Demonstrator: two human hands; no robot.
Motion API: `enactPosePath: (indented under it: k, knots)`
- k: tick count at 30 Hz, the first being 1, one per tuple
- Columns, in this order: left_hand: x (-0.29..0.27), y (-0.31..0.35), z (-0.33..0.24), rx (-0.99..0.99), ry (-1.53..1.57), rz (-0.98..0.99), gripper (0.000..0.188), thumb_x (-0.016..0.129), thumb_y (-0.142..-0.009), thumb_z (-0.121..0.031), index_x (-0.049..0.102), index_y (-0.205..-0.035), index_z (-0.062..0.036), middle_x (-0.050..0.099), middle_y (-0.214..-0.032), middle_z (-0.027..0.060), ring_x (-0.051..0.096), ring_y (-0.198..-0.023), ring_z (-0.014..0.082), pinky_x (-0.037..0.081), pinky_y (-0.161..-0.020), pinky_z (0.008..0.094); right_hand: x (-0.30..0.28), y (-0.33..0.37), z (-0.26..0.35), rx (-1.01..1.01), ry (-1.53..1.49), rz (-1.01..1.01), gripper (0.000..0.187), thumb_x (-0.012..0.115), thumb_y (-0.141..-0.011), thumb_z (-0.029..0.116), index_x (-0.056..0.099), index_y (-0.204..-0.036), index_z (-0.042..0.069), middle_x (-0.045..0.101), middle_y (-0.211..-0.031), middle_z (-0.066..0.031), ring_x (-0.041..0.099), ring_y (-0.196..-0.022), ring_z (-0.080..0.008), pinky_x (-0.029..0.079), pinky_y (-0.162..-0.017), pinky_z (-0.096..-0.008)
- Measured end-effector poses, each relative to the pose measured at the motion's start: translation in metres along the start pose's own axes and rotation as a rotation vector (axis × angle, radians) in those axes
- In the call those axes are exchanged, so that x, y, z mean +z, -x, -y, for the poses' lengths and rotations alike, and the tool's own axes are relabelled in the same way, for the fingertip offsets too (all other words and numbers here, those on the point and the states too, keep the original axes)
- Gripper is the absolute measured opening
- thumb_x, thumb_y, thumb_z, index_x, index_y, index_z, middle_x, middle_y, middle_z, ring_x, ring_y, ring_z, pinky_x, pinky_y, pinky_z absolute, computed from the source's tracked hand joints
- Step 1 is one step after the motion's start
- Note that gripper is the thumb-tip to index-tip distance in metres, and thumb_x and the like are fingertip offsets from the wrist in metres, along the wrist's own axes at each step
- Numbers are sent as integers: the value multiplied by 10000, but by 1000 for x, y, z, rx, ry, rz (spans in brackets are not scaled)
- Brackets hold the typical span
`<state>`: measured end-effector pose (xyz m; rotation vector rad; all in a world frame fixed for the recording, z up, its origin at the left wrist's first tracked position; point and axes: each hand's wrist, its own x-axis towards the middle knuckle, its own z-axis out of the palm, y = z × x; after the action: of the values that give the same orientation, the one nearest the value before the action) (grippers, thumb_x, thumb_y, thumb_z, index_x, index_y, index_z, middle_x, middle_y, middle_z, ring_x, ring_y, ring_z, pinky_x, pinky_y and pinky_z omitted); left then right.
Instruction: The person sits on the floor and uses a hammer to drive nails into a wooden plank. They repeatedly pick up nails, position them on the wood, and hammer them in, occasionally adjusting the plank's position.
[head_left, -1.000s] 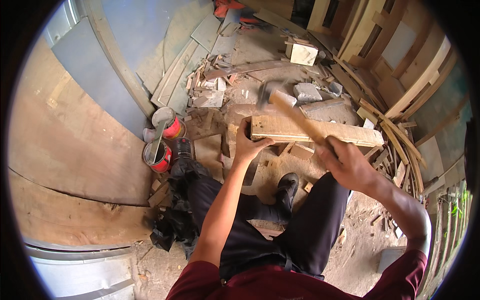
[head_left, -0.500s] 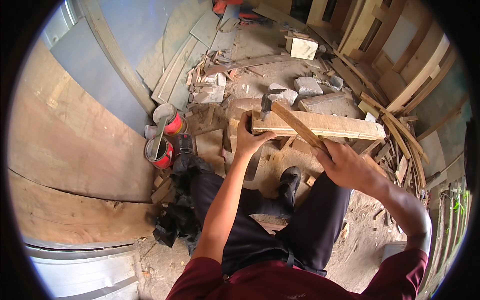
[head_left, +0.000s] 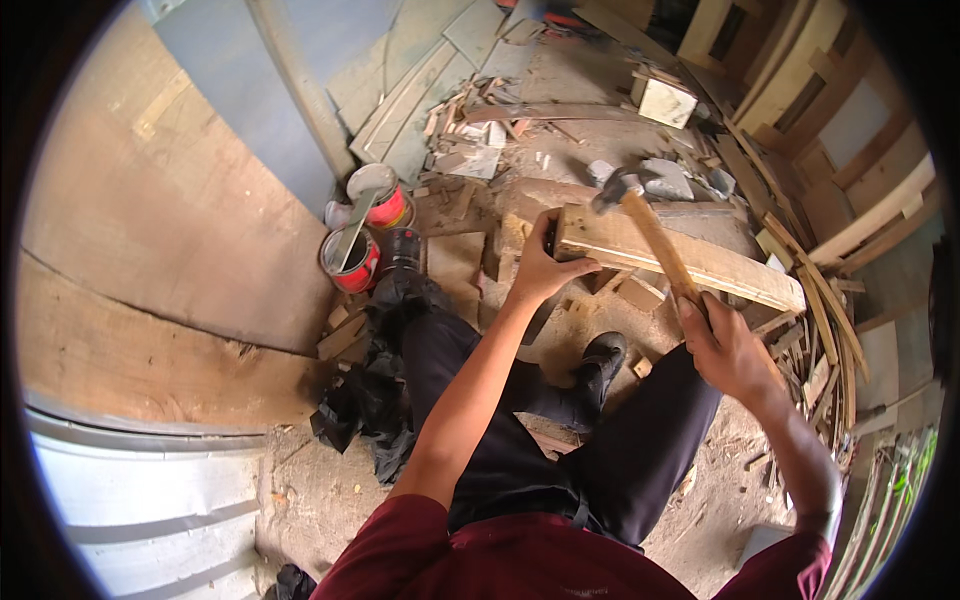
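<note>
Gripping the hammer (head_left: 654, 232) in the right hand (head_left: 730, 348), closed round the wooden handle (head_left: 675, 264), and clamping the left hand (head_left: 546, 268) on the left end of the wooden beam (head_left: 728, 268), crosswise beyond the knees (head_left: 688, 385). Could, with a slightly off-line swing, catch the left thumb (head_left: 580, 267), so near the hammer head (head_left: 618, 190). Could also jolt or roll the beam out of that one-handed hold, if poorly supported underneath

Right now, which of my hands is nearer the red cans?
Left. Your left hand, gripping the wooden beam, is right of the red cans; your right hand, holding the hammer, is farther right.
</note>
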<state>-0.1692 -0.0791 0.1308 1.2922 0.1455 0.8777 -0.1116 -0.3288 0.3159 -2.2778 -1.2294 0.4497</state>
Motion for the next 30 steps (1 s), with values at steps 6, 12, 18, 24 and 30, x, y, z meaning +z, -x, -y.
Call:
enactPosePath:
  k: [6,12,18,24,30]
  knots:
    - [-50,60,5,89,-662,31,770,879,-719,-274,496,-1340,-30,597,-1265,139,547,-1194,218,443,-981,329,104,11,-21,144,-743,-223,340,436,-1045,396,460,-946,72,402,-604,47,369,-451,-30,312,-394,-199]
    - [-128,125,-3,-382,-19,-391,236,730,-890,-221,655,-1044,-60,693,-951,61,663,-903,157,505,-785,282,177,30,-20,-13,-953,-262,295,467,-1034,326,469,-972,38,440,-601,40,404,-473,-33,333,-425,-202]
    - [-195,108,10,-301,149,-947,215,750,-869,-287,619,-918,-123,636,-810,12,611,-710,120,513,-626,287,176,41,-47,-40,-457,-11,237,597,-978,220,561,-953,-12,575,-625,-123,624,-560,-171,477,-541,-325]
    - [-259,114,20,-114,14,-1065,201,736,-892,-239,621,-959,-88,627,-836,18,560,-677,98,485,-625,269,180,44,-47,-9,-418,21,255,598,-976,221,561,-979,-31,570,-627,-137,612,-544,-216,458,-527,-339]
    - [-340,167,133,-501,-518,-503,201,678,-897,-166,674,-1044,-28,714,-932,118,687,-825,240,544,-707,351,175,59,-54,-23,-307,-21,216,591,-965,195,556,-939,-17,550,-620,-136,585,-545,-245,445,-540,-360]
